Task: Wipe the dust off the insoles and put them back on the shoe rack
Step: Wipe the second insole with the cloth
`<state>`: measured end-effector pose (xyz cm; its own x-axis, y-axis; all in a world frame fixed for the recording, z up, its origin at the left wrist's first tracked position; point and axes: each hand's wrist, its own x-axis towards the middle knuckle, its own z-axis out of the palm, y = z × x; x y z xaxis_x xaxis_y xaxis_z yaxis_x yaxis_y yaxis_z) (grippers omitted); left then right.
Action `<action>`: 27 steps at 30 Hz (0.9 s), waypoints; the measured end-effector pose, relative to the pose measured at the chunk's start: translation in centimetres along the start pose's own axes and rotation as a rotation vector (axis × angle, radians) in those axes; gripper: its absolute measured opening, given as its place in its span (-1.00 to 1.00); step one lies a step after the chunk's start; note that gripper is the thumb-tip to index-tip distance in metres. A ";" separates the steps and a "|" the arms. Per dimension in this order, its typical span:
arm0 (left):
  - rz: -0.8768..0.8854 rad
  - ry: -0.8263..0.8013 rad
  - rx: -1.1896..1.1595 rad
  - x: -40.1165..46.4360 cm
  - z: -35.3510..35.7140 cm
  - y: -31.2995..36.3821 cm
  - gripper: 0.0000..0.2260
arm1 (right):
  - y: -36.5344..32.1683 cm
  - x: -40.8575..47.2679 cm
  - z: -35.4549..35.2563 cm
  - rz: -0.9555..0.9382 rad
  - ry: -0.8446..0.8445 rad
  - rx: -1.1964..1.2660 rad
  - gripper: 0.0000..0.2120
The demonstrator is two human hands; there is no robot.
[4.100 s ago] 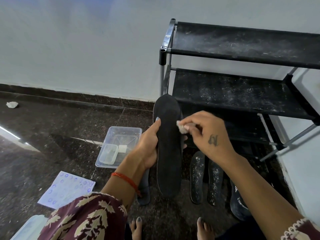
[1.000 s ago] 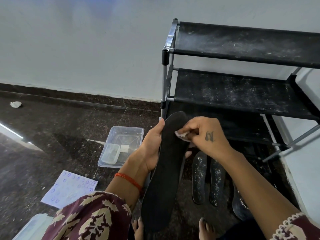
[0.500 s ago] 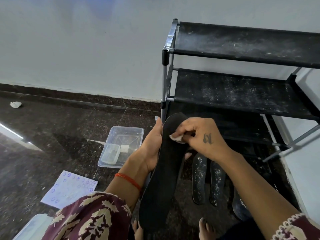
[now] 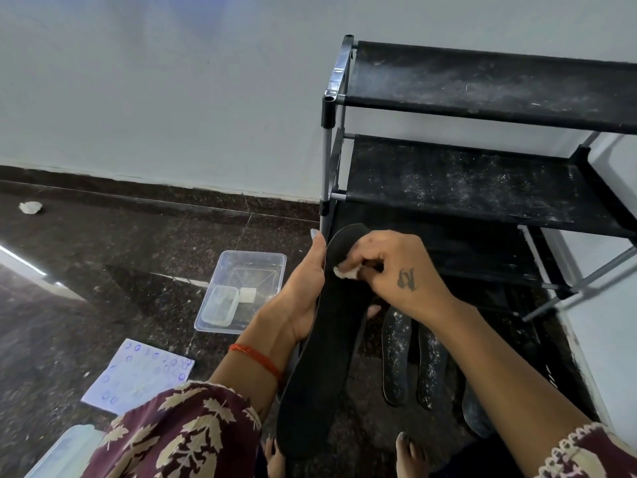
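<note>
Left hand (image 4: pixel 303 291) grips one black insole (image 4: pixel 320 357); right hand (image 4: pixel 396 270) pinches one white wipe (image 4: pixel 345 271) against it; two dusty insoles (image 4: pixel 413 357) lie lower right.

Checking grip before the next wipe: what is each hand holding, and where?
Left hand grips the black insole along its left edge, near the toe. Right hand pinches a small white wipe against the insole's toe area.

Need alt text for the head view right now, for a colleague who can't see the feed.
A person's left hand holds a long black insole upright while the right hand presses a small white wad of cloth against its upper part. Two dust-speckled black insoles lie on the dark stone floor before a dusty black shoe rack.
</note>
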<state>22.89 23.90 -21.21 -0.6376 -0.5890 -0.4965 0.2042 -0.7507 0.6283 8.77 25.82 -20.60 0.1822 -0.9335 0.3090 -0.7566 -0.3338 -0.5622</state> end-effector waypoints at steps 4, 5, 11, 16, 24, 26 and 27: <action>-0.040 0.008 -0.039 0.2 0.0 -0.1 -0.17 | 1.6 -0.4 -1.1 0.157 0.127 -0.115 -0.88; -0.045 0.010 -0.054 0.3 0.0 -0.1 -0.16 | 1.8 -0.5 -1.1 0.187 0.216 -0.139 -0.89; -0.026 -0.001 -0.022 0.3 -0.1 -0.3 -0.20 | -0.2 -0.2 1.2 -0.012 0.219 -0.108 -0.89; -0.013 0.016 -0.022 0.0 0.1 -0.1 -0.24 | 0.6 0.4 1.3 0.078 0.256 -0.162 -0.94; -0.030 -0.032 -0.009 0.1 0.1 -0.2 -0.18 | 0.5 0.4 0.5 0.156 0.402 -0.110 -0.95; -0.041 -0.025 -0.001 0.2 0.1 -0.3 -0.18 | 0.0 0.3 1.6 0.116 0.363 -0.127 -0.96; -0.049 -0.017 -0.001 0.2 0.1 -0.3 -0.19 | 0.1 0.4 1.9 0.116 0.360 -0.145 -0.96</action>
<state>22.66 24.09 -21.45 -0.6596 -0.5465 -0.5160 0.1734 -0.7786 0.6031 9.95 25.15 -21.99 -0.1215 -0.8497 0.5130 -0.8446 -0.1830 -0.5031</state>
